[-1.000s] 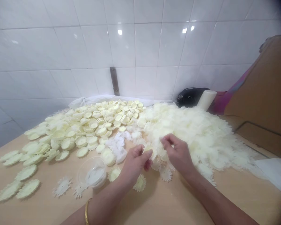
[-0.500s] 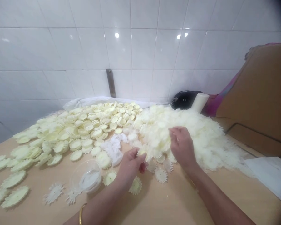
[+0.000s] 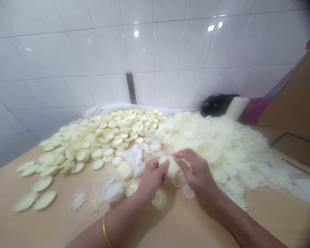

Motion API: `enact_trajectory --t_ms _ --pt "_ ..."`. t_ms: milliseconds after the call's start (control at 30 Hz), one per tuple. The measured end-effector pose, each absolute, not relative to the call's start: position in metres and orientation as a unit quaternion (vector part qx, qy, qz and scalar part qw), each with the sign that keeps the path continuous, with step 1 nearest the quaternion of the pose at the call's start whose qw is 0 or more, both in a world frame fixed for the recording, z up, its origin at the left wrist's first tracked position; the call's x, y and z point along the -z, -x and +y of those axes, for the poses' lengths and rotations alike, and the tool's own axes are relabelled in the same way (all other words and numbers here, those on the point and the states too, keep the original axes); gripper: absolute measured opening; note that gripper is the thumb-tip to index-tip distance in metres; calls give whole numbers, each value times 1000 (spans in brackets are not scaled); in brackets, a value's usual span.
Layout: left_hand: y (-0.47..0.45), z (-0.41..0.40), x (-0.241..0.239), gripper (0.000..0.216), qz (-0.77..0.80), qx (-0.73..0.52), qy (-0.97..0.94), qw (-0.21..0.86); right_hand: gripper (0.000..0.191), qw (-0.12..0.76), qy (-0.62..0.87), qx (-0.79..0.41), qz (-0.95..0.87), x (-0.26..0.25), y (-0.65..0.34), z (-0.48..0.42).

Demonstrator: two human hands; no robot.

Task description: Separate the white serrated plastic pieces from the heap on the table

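Above the table, my left hand (image 3: 153, 176) is closed, pinching a pale yellow tooth-edged disc (image 3: 163, 160) between thumb and fingers. My right hand (image 3: 197, 171) meets it from the right, thumb and fingers pinched at the edge of a thin white petal disc (image 3: 172, 167). Its fingertips nearly touch those of the left. Below them lie a loose yellowish toothed disc (image 3: 159, 199) and a thin white one (image 3: 188, 191). Left of my left hand stands a clear round tub (image 3: 109, 187) with something whitish in it.
Stacked yellow toothed discs (image 3: 105, 134) heap up at the left, thin petal discs (image 3: 222, 144) at the right. A crumpled white cloth (image 3: 134, 158) lies between. Behind are a black bag (image 3: 215, 103), a white roll (image 3: 237, 107), a cardboard box (image 3: 294, 113) and the tiled wall (image 3: 167, 48).
My right hand has come left from the petal heap to the disc in my left hand. A thin petal disc now shows between the hands. The view has shifted, moving the scene rightward.
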State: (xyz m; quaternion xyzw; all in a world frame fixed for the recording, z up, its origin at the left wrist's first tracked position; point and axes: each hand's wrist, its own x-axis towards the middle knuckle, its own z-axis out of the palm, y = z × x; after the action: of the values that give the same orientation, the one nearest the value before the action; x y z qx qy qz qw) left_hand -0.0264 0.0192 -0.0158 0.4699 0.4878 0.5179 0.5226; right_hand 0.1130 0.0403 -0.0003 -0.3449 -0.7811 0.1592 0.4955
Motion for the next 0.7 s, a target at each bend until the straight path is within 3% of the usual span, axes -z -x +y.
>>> enact_trajectory --t_ms 500,700 --pt "28 20 18 36 522 -511 -428 532 10 386 358 -249 -813 -6 -110 34" --pt "27 19 16 30 468 -490 -466 569 18 398 403 -264 -780 -5 -113 38"
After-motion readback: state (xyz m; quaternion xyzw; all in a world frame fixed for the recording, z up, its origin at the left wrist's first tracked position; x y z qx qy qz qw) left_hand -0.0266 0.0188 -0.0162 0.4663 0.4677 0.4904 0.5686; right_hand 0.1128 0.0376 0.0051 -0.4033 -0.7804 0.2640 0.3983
